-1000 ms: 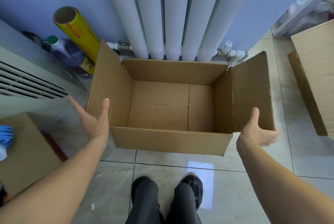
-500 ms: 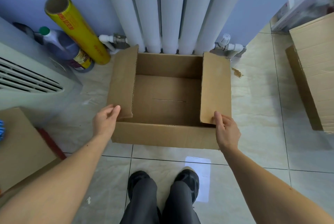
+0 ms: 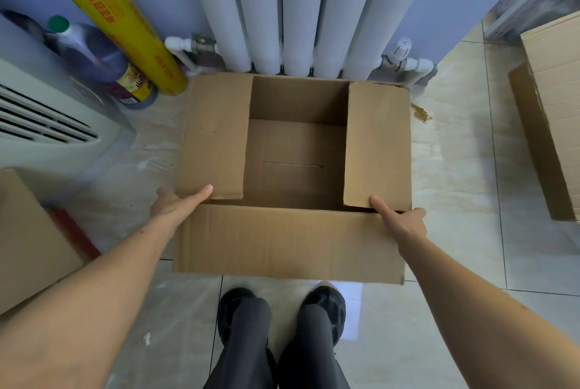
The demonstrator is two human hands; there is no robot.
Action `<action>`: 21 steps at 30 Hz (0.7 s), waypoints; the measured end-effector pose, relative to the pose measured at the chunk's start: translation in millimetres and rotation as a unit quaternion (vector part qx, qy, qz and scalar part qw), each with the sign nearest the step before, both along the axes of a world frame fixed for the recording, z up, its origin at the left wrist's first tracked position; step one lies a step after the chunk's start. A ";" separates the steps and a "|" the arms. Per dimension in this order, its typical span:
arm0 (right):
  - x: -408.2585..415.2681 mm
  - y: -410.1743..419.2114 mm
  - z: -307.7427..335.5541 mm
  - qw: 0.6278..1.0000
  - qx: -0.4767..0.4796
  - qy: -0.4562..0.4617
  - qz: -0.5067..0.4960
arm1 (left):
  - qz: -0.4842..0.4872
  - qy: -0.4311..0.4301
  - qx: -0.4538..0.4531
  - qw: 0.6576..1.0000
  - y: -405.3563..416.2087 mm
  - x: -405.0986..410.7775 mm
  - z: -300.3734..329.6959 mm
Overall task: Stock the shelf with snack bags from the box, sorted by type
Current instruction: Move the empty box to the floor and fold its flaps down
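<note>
On the floor against the radiator [image 3: 292, 8], head view: box [image 3: 288, 241] empty, side flaps folded inward; left hand [image 3: 171, 205] and right hand [image 3: 400, 219] press flaps, fingers straight; judged light, stiff; lift by bottom edges.

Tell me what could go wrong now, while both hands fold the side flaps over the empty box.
1. The left hand and right hand press only the near corners of the flaps, so these may spring open again.
2. The box stands close to the yellow roll and the bottle; pushing it leftward could knock them over.
3. The near flap could trap the fingers.
</note>
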State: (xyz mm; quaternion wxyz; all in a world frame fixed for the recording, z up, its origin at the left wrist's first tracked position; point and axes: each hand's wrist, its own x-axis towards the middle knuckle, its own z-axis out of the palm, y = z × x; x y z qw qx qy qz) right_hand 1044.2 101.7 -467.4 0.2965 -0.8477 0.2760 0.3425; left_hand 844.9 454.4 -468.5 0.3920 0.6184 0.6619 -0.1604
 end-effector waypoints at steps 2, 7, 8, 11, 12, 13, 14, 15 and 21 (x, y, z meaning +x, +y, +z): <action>-1.3 -5.7 9.9 1.000 -0.009 0.018 0.021 | -0.003 0.012 0.001 1.000 -1.0 -7.0 4.8; 5.5 -17.5 35.8 0.997 -0.009 0.042 0.067 | 0.009 0.025 -0.009 1.000 -1.7 -18.7 24.4; 9.1 -18.4 41.2 0.996 -0.010 0.051 0.073 | 0.018 0.016 -0.019 1.000 -0.5 -19.6 28.7; 23.5 -20.1 53.4 0.994 -0.021 0.070 0.082 | 0.023 -0.021 -0.077 0.997 5.4 -20.1 44.8; 29.1 -20.4 56.2 0.994 -0.019 0.071 0.082 | 0.014 -0.028 -0.104 0.994 8.8 -19.3 51.6; 35.0 -20.1 59.1 0.994 -0.009 0.075 0.078 | 0.006 -0.040 -0.129 0.991 12.4 -18.0 58.3; 40.5 -20.0 63.2 0.994 0.004 0.082 0.074 | -0.001 -0.052 -0.151 0.987 16.1 -16.6 66.0; 45.6 -18.6 70.0 0.992 0.015 0.098 0.078 | -0.011 -0.061 -0.167 0.984 19.5 -14.7 73.0; 67.1 -14.8 88.4 0.969 0.022 0.199 0.145 | -0.120 0.011 -0.234 0.965 34.3 -2.1 81.7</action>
